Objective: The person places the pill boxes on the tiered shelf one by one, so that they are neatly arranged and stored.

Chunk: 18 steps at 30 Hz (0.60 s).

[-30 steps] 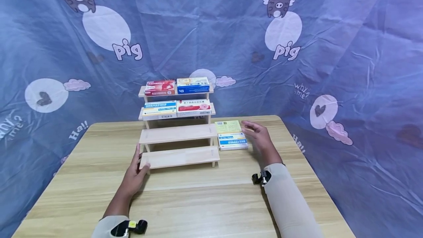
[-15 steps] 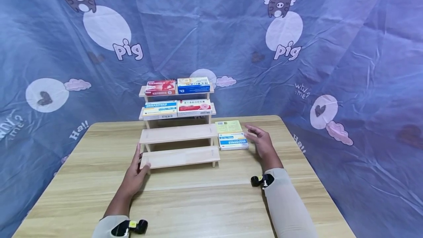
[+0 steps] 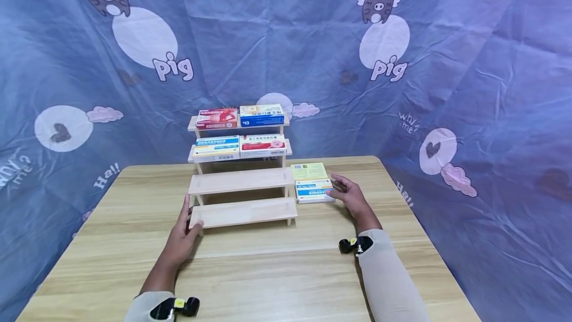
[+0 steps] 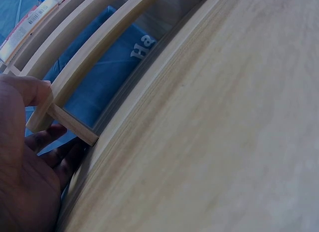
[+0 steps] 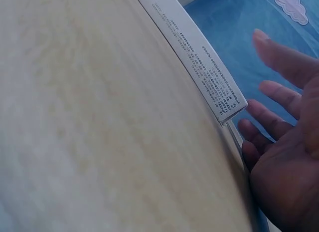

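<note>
A pale wooden four-step rack [image 3: 243, 212] stands on the table. At the left end of its lowest step is my left hand [image 3: 180, 235], thumb on top and fingers below; the left wrist view shows the thumb pressing the board beside a small leg [image 4: 75, 124]. Right of the rack lie two medicine boxes, a yellow-green one [image 3: 309, 171] behind and a blue-and-white one [image 3: 313, 192] in front. My right hand [image 3: 355, 197] is beside them with spread fingers, its thumb tip overlapping the front box's right edge. In the right wrist view, fingers [image 5: 271, 117] are close to a box's printed side [image 5: 199, 62].
On the rack's top step sit a red box [image 3: 216, 119] and a blue-and-white box [image 3: 261, 117]. One step down are a blue-yellow-white box [image 3: 216, 148] and a red-and-white box [image 3: 262, 146]. A blue printed cloth [image 3: 268, 53] hangs behind the wooden table [image 3: 268, 272].
My right hand has shifted slightly toward me, and its thumb has come over the right edge of the front box. The left hand, rack and boxes have not moved.
</note>
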{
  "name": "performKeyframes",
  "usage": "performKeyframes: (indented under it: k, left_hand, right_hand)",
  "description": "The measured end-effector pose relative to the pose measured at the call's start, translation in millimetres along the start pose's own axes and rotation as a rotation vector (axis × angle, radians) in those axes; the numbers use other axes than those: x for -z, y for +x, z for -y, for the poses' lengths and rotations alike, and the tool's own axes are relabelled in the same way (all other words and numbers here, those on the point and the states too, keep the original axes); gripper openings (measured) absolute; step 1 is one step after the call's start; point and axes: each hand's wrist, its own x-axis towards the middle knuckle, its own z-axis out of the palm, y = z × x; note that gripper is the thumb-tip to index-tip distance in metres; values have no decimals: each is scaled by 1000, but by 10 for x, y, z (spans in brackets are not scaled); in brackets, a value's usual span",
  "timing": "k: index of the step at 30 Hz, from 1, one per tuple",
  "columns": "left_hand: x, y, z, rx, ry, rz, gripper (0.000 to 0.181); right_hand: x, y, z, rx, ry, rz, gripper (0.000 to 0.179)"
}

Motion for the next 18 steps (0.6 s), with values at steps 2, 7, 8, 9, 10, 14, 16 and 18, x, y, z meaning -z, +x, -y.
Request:
performKeyframes:
  k: [2, 7, 8, 9, 10, 14, 16, 18]
  left_hand:
    - [4, 13, -5, 1, 0, 6, 92]
    - [4, 18, -3, 7, -9, 0, 93]
    - [6, 18, -2, 10, -13, -1, 93]
    - [6, 18, -2, 12, -15, -2, 93]
    - [7, 20, 2, 12, -16, -2, 93]
    - [10, 24, 14, 6, -10, 3, 93]
    - [9, 26, 21, 4, -1, 6, 93]
    - [8, 29, 22, 7, 5, 8, 94]
  right_hand:
    - [-5, 11, -14, 0, -29, 16, 78]
    - [-27, 28, -15, 32, -124, 59, 78]
    - [-31, 29, -16, 39, -144, 67, 78]
    - [-33, 30, -17, 40, -153, 70, 78]
    - [-34, 32, -19, 40, -169, 76, 79]
    - [-32, 29, -30, 27, -204, 90, 84]
    - [-30, 20, -26, 20, -210, 95, 87]
    - [-33, 15, -19, 20, -215, 97, 88]
